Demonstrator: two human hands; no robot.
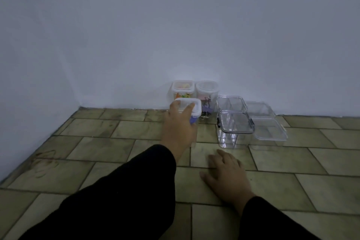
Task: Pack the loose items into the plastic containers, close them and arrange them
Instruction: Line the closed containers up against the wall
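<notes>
My left hand grips a small clear container with a white lid and purple latch, in front of two others by the wall. Behind it stand a white-lidded container with colourful items and a round-topped container holding binder clips. To the right sit a closed clear container with a dark-rimmed lid, another clear container behind it, and two clear lidded containers further right. My right hand rests flat on the floor, fingers spread.
A tiled floor stretches out in front of me and meets a plain white wall at the back and on the left. The containers form a cluster against the wall's base.
</notes>
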